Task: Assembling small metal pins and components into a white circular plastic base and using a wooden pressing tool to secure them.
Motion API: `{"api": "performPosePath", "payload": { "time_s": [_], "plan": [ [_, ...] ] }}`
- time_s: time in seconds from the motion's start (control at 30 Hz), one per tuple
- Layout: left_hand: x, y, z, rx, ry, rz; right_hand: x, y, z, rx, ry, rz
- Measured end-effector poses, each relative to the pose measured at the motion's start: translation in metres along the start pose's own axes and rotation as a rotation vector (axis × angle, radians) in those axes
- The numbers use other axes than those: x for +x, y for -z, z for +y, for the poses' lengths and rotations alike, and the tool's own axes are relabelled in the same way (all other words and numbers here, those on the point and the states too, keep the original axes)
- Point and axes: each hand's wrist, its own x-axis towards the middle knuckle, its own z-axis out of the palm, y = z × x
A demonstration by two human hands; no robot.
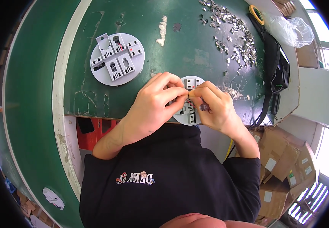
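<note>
A round light-grey disc (pixel 187 121) with raised rectangular blocks and slots lies at the near edge of the green table, partly hidden under my hands. My left hand (pixel 157 98) is closed over its left side, thumb and fingertips pinched together. My right hand (pixel 215 108) is closed over the right side, its fingertips meeting the left ones above the disc's middle. Whatever the fingertips pinch is too small and covered to name. A dark, shiny piece (pixel 205 106) shows between the curled fingers of my right hand; its kind cannot be made out.
A second grey disc (pixel 136 70) with similar blocks lies at the left. Many small metal clips (pixel 244 47) are scattered far right, beside a black bag (pixel 276 68), a yellow tape roll (pixel 256 14) and clear plastic (pixel 292 30). Cardboard boxes (pixel 278 152) stand right of me.
</note>
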Motion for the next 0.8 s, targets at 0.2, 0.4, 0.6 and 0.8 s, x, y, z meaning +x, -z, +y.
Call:
{"api": "performPosePath", "payload": {
  "time_s": [0.2,0.4,0.6,0.8],
  "plan": [
    [-0.004,0.005,-0.004,-0.075,0.037,-0.087,0.012,0.022,-0.005,0.319,-0.202,0.085],
    [-0.010,-0.001,0.004,0.134,-0.086,-0.109,0.032,0.017,-0.006,1.269,-0.027,0.288],
    [-0.013,-0.008,0.006,0.273,-0.056,-0.204,0.035,-0.001,0.000,1.410,0.044,0.204],
    [-0.014,-0.010,0.002,0.314,-0.061,-0.227,0.035,-0.008,-0.006,1.329,-0.043,0.236]
  ]
}}
